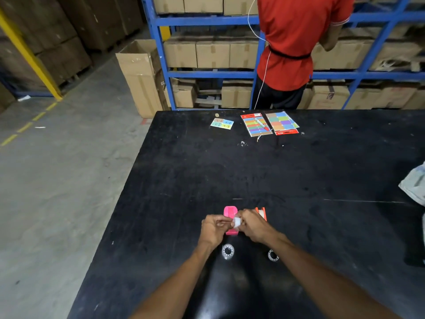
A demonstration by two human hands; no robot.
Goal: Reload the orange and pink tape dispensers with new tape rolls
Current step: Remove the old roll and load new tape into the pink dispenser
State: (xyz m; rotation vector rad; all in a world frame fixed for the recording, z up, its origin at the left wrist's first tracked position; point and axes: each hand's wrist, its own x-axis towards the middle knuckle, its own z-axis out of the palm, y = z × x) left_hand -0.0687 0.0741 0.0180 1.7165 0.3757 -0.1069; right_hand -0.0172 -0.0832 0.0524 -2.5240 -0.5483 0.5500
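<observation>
Our left hand and right hand pinch a small white tape roll between them, hiding much of the pink plastic tape dispenser. The orange plastic tape dispenser peeks out beyond the right hand.

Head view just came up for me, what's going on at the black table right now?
A person works with both hands over the pink dispenser near the table's front edge. The right hand pinches a small whitish tape piece, and the left hand meets it at the fingertips. The orange dispenser sits just behind the right hand. Two clear tape rolls lie on the table beneath the wrists, untouched.
</observation>
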